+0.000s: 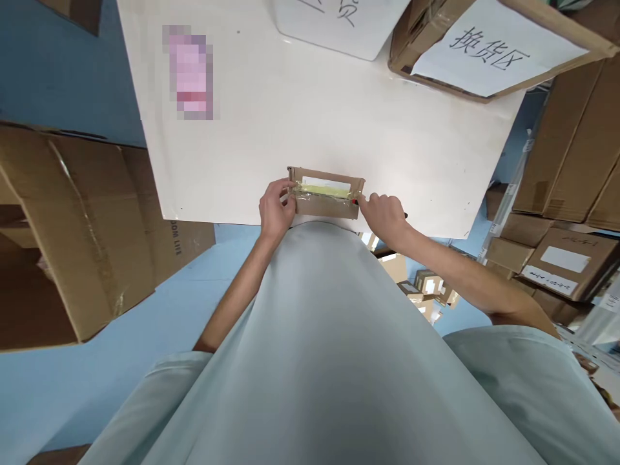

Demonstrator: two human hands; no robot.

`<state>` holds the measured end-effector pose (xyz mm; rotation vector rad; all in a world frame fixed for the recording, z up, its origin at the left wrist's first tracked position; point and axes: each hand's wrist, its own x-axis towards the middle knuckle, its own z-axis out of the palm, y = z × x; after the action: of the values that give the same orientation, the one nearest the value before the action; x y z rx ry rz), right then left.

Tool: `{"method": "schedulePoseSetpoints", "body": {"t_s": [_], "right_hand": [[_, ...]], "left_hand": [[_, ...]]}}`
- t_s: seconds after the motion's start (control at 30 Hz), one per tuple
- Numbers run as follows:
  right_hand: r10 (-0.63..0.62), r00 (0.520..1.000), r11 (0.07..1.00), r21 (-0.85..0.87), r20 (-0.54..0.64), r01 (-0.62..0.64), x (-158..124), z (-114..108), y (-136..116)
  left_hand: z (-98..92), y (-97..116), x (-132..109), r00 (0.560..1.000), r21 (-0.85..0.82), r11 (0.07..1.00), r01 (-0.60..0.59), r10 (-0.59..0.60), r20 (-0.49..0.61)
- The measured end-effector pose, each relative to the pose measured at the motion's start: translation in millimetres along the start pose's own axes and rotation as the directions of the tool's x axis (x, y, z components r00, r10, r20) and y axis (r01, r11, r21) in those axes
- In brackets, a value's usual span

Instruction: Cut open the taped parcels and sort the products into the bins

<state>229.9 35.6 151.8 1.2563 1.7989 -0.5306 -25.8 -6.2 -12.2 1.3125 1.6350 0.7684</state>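
Observation:
A small cardboard box (322,206) lies at the front edge of the white table, close against my body. Clear tape and a yellow-green strip (323,190) run along its top, beside a white label (314,182). My left hand (278,205) is closed on the box's left end, thumb and fingers at the corner. At the right end, my right hand (385,216) is closed around a slim tool that looks like a box cutter (405,215). Its red part shows by the tape and its dark end sticks out behind my fist. The blade cannot be made out.
On the white table (232,155), a pixelated pink patch (191,74) lies at far left. A white bin (334,29) and a labelled carton (484,51) stand at the back. A large open carton (97,226) is left; stacked boxes (557,258) line the right, with several parcels (426,287) below.

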Motion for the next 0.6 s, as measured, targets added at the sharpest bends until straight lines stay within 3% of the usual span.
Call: {"method": "schedulePoseSetpoints", "body": {"t_s": [0.27, 0.6], "right_hand": [[-0.080, 0.997, 0.997, 0.016, -0.010, 0.080, -4, 34, 48], [-0.254, 0.951, 0.959, 0.077, -0.179, 0.271, 11, 80, 92]], "left_hand": [[19.6, 10, -3, 0.999, 0.048, 0.998, 0.028, -0.026, -0.040], [21.1, 9, -6, 0.992, 0.033, 0.993, 0.114, -0.112, -0.059]]}}
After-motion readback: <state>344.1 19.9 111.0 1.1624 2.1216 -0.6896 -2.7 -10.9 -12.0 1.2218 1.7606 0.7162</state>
